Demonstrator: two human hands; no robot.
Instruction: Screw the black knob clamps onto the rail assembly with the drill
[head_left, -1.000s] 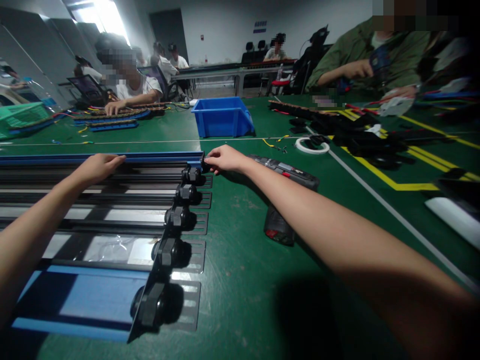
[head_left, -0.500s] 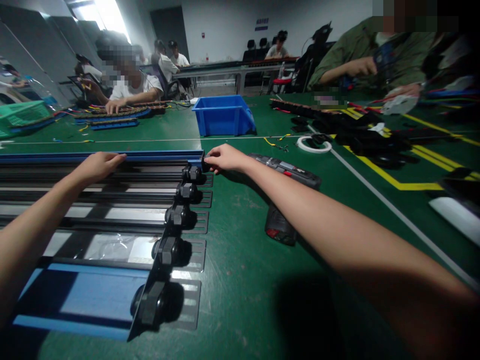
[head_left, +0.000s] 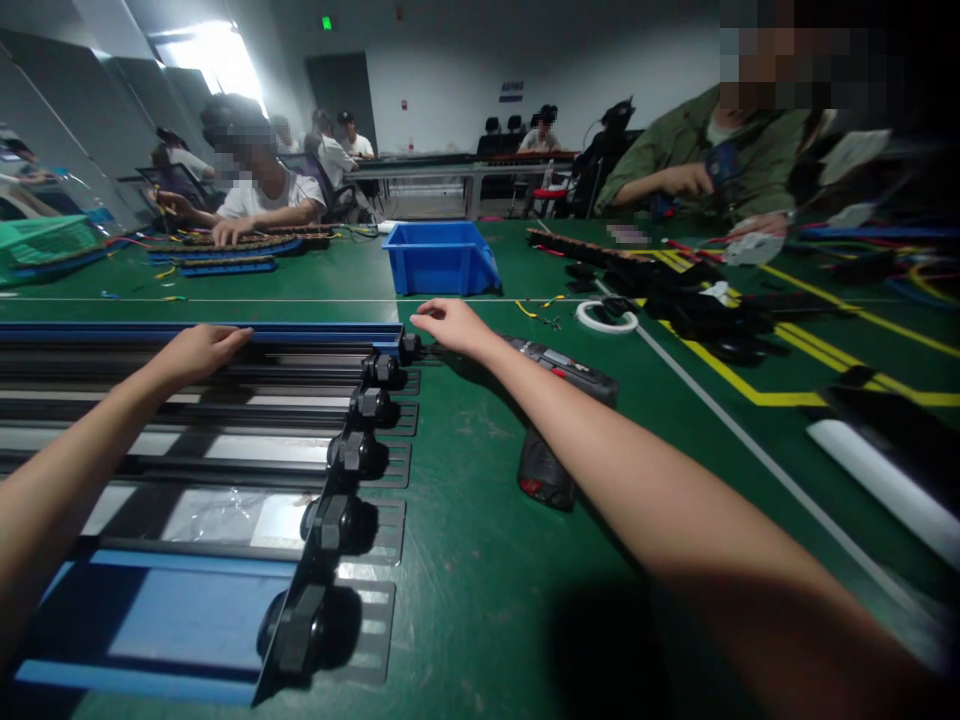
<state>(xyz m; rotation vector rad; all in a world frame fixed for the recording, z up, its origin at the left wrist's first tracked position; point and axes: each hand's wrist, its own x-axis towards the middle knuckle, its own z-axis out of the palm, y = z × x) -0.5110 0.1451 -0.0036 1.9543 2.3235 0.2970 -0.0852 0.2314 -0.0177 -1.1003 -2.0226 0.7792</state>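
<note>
Several long blue and black aluminium profiles lie side by side on the green table, with end plates and black cable glands at their right ends. My left hand rests on the farthest blue profile, fingers and thumb closed on its edge. Just off that profile's right end is my right hand, its fingers curved and apart with nothing visible in them. Below its fingertips sits the farthest cable gland. A cordless drill lies partly hidden under my right forearm.
Beyond the profiles stands a blue bin. A white ring, black parts and loose wires lie to the right. A green basket is at far left. Co-workers sit across the table, one holding a power tool.
The view has tilted up slightly. My right hand has come off the end of the farthest profile, baring its cable gland. My left hand stays on the profile.
</note>
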